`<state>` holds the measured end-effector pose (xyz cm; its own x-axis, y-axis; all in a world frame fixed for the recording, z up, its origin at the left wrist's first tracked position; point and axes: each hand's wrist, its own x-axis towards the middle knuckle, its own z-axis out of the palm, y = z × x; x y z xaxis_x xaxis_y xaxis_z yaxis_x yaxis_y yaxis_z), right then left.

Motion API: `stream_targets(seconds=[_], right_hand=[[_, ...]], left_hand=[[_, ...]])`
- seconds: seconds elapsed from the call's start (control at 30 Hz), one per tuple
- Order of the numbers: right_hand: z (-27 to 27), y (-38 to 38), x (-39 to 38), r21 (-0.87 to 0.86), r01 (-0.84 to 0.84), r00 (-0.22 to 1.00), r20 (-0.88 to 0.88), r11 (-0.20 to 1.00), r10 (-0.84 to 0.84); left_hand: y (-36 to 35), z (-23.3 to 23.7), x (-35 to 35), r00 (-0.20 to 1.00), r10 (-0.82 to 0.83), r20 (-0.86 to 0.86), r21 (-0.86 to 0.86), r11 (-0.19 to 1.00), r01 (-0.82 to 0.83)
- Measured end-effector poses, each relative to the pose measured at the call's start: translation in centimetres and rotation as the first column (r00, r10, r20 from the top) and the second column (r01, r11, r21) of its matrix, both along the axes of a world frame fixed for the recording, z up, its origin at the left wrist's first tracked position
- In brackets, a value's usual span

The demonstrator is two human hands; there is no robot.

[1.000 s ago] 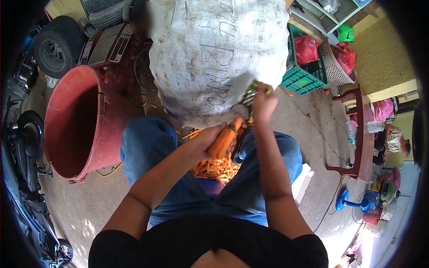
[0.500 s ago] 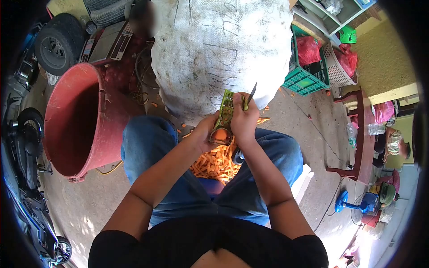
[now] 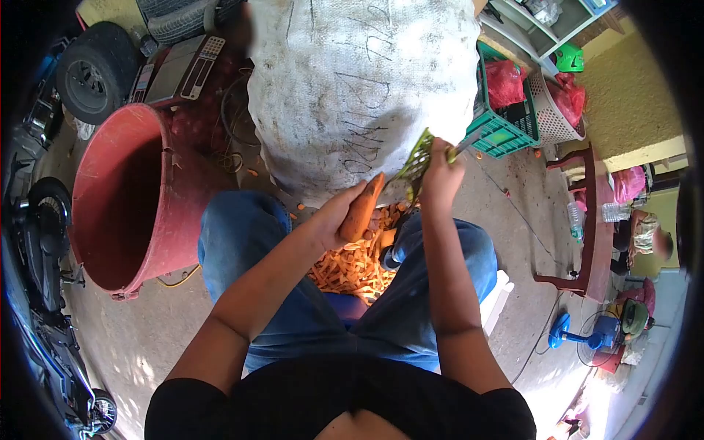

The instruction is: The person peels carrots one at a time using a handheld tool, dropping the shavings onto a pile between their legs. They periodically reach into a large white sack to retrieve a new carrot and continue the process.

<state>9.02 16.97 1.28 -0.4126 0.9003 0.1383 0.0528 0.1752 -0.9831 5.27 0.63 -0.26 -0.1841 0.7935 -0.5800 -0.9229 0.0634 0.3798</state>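
Note:
My left hand [image 3: 336, 215] is closed around an orange carrot [image 3: 362, 210], its narrow end pointing up and away from me. Up and to the right, my right hand [image 3: 443, 180] grips a green peeler [image 3: 418, 161] with a slotted body, its far end close to the carrot's tip. A knife [image 3: 468, 140] also sticks out of the right hand, blade toward the upper right. Below the hands, between my knees, lies a heap of orange peelings [image 3: 350, 273]. My fingers partly hide both tools' handles.
A large stuffed white sack [image 3: 359, 88] stands right in front. To the left is a big red tub [image 3: 121, 198], with a scale [image 3: 187, 70] behind it. On the right stand a green crate [image 3: 506, 132] and a wooden bench [image 3: 590, 242]. A person [image 3: 647, 235] is at far right.
My hands have come apart. The right hand has moved up and right with the peeler and knife, tilting the peeler. The carrot, largely covered before, now shows in my left hand.

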Motion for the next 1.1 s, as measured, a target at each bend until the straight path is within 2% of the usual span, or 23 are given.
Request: stream_targets(seconds=[0.03,0.1,0.17,0.23,0.27,0.3,0.33,0.37,0.4,0.43,0.47,0.5,0.57,0.63,0.7,0.77,0.83,0.9,0.93,0.97,1.0,1.03,1.1], right_hand=[[0.0,-1.7,0.0,-0.081,-0.050,0.998,-0.045,0.995,0.046],[0.8,-4.5,0.5,0.025,-0.223,0.975,0.025,0.974,0.223],[1.5,-6.7,0.8,0.148,-0.282,0.956,0.124,0.948,0.265],[0.5,-6.9,0.6,0.221,-0.284,0.958,0.093,0.933,0.270],[0.2,-6.4,0.4,0.302,-0.257,0.966,0.114,0.918,0.233],[0.2,-5.7,0.1,0.381,-0.230,0.972,0.132,0.895,0.194],[0.4,-4.3,-0.1,0.314,-0.183,0.978,0.155,0.932,0.139],[-0.5,-2.0,-0.8,0.318,-0.053,0.992,0.123,0.946,0.014],[-0.4,0.4,-0.9,0.267,0.017,0.982,0.179,0.964,-0.067],[0.2,1.6,-1.0,0.393,0.139,0.978,0.091,0.909,-0.189],[-0.9,3.6,-0.9,0.307,0.207,0.966,0.086,0.929,-0.244],[0.2,3.4,-0.5,0.145,0.202,0.976,0.049,0.969,-0.211],[2.1,0.9,0.1,0.085,0.122,0.992,0.025,0.989,-0.124],[3.2,-2.2,0.8,-0.016,-0.077,0.994,0.079,0.997,0.078],[1.5,-4.9,0.9,0.066,-0.235,0.972,-0.012,0.970,0.236],[1.1,-6.9,1.2,0.214,-0.330,0.944,0.070,0.919,0.322],[1.5,-7.2,1.2,0.212,-0.331,0.943,0.100,0.920,0.316],[1.6,-6.5,0.9,0.275,-0.297,0.953,0.153,0.914,0.263],[1.2,-5.6,0.5,0.290,-0.252,0.965,0.141,0.923,0.219],[0.5,-4.0,0.0,0.305,-0.205,0.976,0.129,0.930,0.173],[0.3,-1.8,-0.7,0.306,-0.082,0.988,0.151,0.948,0.036],[0.1,0.4,-1.2,0.311,0.044,0.980,0.173,0.950,-0.102],[-0.2,3.8,-1.1,0.288,0.181,0.949,0.198,0.940,-0.244]], left_hand=[[-0.1,0.0,-0.2,1.000,0.001,-0.002,-0.002,1.000,-0.001],[-0.2,0.0,-0.4,0.998,0.019,0.057,0.211,0.977,-0.030],[0.0,-0.3,-0.2,0.997,0.049,0.058,0.146,0.988,-0.057],[0.1,-0.5,0.1,0.993,0.106,0.054,0.019,0.994,-0.108],[-0.1,-0.5,0.2,0.993,0.107,0.053,0.018,0.994,-0.108],[-0.3,-0.5,0.2,1.000,-0.001,0.026,0.062,0.998,-0.001],[-0.5,-0.3,0.3,0.994,-0.108,-0.007,0.105,0.989,0.108],[-0.6,0.6,0.6,0.994,-0.111,-0.010,0.107,0.988,0.111],[-0.7,1.9,1.2,0.986,-0.168,-0.018,0.044,0.985,0.169],[-0.7,2.7,1.7,0.974,-0.225,-0.023,-0.022,0.974,0.224],[-0.4,0.4,2.0,0.982,-0.179,-0.055,0.090,0.979,0.183],[-0.4,0.1,1.5,0.982,-0.181,-0.056,0.090,0.979,0.185],[-0.5,-0.2,0.2,0.975,-0.198,0.097,0.291,0.943,0.162],[-0.3,-1.2,0.1,0.972,-0.153,0.177,0.353,0.932,0.082],[0.3,0.4,0.6,0.997,0.026,0.073,0.069,0.997,-0.031],[0.4,0.3,0.6,0.990,0.067,0.127,0.095,0.992,-0.080],[0.3,0.5,0.6,0.977,0.113,0.182,0.117,0.984,-0.135],[0.2,1.6,0.6,0.990,0.135,0.042,0.089,0.986,-0.138],[0.0,0.9,0.5,0.990,0.135,0.041,0.088,0.986,-0.138],[-0.2,-0.5,0.3,0.991,-0.035,0.132,0.185,0.983,0.010],[-0.2,-1.2,0.3,0.956,-0.213,0.203,0.294,0.944,0.148],[-0.2,-0.8,0.8,0.955,-0.217,0.204,0.298,0.943,0.151],[-0.6,1.5,1.8,0.958,-0.245,-0.148,0.121,0.957,0.263]])
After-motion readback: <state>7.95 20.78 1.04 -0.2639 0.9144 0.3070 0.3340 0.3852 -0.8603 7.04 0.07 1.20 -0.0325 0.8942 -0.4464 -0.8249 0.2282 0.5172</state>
